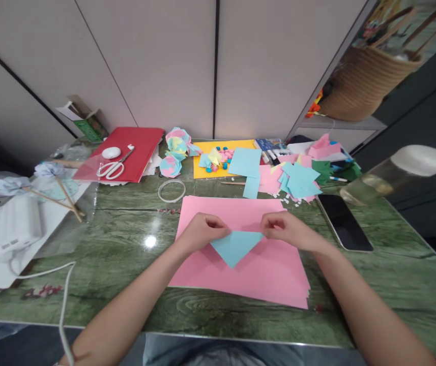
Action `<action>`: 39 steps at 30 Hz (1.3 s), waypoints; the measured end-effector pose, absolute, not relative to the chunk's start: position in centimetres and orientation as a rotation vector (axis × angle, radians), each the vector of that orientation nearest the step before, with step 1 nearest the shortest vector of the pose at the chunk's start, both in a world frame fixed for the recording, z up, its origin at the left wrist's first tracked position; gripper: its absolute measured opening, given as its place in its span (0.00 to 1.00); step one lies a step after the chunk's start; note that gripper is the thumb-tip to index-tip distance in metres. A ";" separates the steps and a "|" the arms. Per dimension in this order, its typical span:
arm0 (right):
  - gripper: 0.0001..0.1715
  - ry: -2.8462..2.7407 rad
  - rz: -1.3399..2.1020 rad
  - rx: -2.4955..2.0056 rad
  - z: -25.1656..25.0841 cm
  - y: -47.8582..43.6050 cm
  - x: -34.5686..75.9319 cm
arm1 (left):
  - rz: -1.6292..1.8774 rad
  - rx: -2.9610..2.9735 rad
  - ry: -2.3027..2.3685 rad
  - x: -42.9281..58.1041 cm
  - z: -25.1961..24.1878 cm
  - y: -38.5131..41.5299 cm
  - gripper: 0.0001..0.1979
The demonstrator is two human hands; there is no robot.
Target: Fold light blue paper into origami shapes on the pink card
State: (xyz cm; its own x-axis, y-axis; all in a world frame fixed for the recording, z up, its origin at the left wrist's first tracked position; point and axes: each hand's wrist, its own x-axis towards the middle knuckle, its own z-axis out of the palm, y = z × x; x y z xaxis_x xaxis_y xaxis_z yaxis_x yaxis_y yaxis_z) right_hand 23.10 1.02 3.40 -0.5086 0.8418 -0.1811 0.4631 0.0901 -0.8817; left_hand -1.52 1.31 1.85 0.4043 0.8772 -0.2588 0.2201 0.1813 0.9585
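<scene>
The left hand (206, 231) is curled, with thumb and forefinger closed in a pinch on one end of a light-blue paper triangle (236, 246). The right hand (284, 229) mirrors it, fingers bent and tips closed on the opposite end. The triangle hangs between the two hands, its straight edge running from pinch to pinch and its point toward the person's body, over a stack of large pink paper sheets (263, 279) that spreads beneath both hands.

The step in hand appears to be folding, with the paper doubled corner to corner; how sharply the straight edge is creased cannot be told from here. The next move seems to call for keeping both ends level and the layers matched, with light, even pressure so the thin paper does not slip or wrinkle.

Beyond the right hand lies a loose pile of light-blue cut paper pieces (303, 179), and just to its right a black flat smartphone (343, 223). Farther off, beyond the left hand, white-handled metal scissors (118, 163) rest on a red flat folder (141, 147).
</scene>
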 end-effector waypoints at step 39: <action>0.13 -1.168 1.661 -1.238 2.3 1.1 23.5 | 0.833 1.698 0.928 -1.4 3.3 0.5 0.31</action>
State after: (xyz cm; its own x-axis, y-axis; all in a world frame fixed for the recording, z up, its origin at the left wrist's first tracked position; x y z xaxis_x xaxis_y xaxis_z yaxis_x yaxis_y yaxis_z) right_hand 23.54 1.14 2.32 -0.2557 0.9233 -0.2864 -0.0424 -0.3067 -0.9509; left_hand -1.38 0.51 3.33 0.4709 0.8763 0.1024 0.1962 -0.2172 0.9562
